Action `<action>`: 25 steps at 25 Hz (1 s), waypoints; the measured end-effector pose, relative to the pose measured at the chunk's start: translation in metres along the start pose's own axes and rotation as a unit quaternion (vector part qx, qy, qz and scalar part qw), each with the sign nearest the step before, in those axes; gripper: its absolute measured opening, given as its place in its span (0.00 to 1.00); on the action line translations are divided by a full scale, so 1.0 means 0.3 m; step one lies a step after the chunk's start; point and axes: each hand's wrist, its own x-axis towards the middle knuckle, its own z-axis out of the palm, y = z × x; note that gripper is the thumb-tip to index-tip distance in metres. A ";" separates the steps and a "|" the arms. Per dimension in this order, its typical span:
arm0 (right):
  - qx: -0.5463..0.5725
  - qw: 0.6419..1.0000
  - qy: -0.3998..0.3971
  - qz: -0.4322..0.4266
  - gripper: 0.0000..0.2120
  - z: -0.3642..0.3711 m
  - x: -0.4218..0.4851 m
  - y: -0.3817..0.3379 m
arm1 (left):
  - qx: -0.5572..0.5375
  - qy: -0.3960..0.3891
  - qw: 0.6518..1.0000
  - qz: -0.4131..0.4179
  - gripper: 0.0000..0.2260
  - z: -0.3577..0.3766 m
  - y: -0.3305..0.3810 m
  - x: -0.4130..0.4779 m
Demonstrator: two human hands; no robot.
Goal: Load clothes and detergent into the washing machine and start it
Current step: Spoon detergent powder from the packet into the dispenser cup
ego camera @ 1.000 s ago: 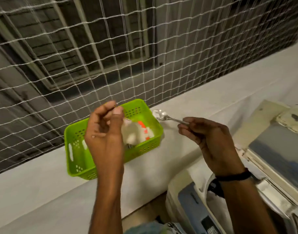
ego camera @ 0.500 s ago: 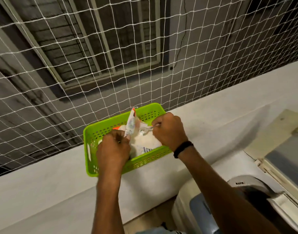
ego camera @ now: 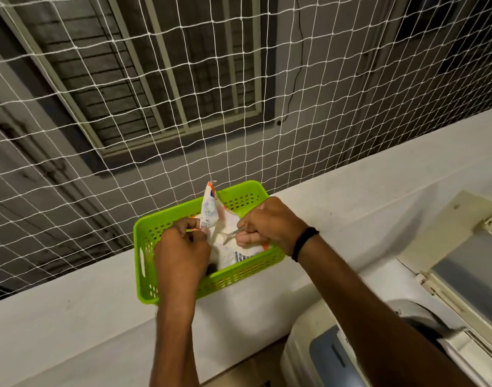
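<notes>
I count one basket (ego camera: 144, 247) at the ledge's (ego camera: 378, 191) far edge, one packet (ego camera: 209, 208) and one spoon (ego camera: 230, 235) in it, two hands (left hand (ego camera: 180, 252), right hand (ego camera: 270, 224)) and one washer (ego camera: 323, 356).

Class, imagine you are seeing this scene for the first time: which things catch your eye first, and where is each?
The bright green basket sits on the pale ledge at centre, below a white net that fills the upper half. Over it, the left hand pinches a white detergent packet while the right hand grips a metal spoon at its opening.
</notes>
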 end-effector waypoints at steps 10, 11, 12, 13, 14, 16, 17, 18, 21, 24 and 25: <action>0.142 0.988 0.061 -0.007 0.10 -0.083 -0.041 0.048 | 0.001 0.026 1.000 -0.016 0.06 -0.013 0.003 -0.006; 0.163 0.985 0.059 -0.001 0.11 -0.097 -0.051 0.053 | 0.006 0.028 0.999 -0.017 0.06 -0.012 0.004 -0.007; 0.186 0.981 0.055 0.001 0.11 -0.107 -0.058 0.058 | 0.017 0.028 0.999 -0.016 0.06 -0.012 0.008 -0.012; 0.204 0.977 0.054 0.002 0.12 -0.114 -0.062 0.063 | 0.028 0.027 0.999 -0.015 0.05 -0.011 0.010 -0.016; 0.213 0.975 0.058 0.001 0.12 -0.117 -0.062 0.066 | 0.033 0.028 0.999 -0.014 0.05 -0.011 0.013 -0.020; 0.206 0.976 0.073 -0.005 0.12 -0.114 -0.058 0.070 | 0.040 0.031 0.999 -0.009 0.05 -0.010 0.019 -0.024; 0.201 0.976 0.080 -0.010 0.11 -0.111 -0.056 0.071 | 0.046 0.031 0.998 -0.006 0.06 -0.009 0.022 -0.027; 0.197 0.977 0.086 -0.014 0.11 -0.108 -0.053 0.073 | 0.051 0.032 0.998 -0.004 0.06 -0.010 0.026 -0.030; 0.174 0.977 0.116 -0.032 0.10 -0.104 -0.048 0.083 | 0.050 0.038 0.998 0.004 0.05 -0.008 0.037 -0.044; 0.145 0.976 0.151 -0.067 0.09 -0.094 -0.051 0.089 | -0.002 0.059 0.998 0.010 0.05 -0.008 0.046 -0.059; 0.138 0.975 0.157 -0.077 0.09 -0.092 -0.052 0.089 | -0.028 0.069 0.997 0.017 0.05 -0.007 0.048 -0.061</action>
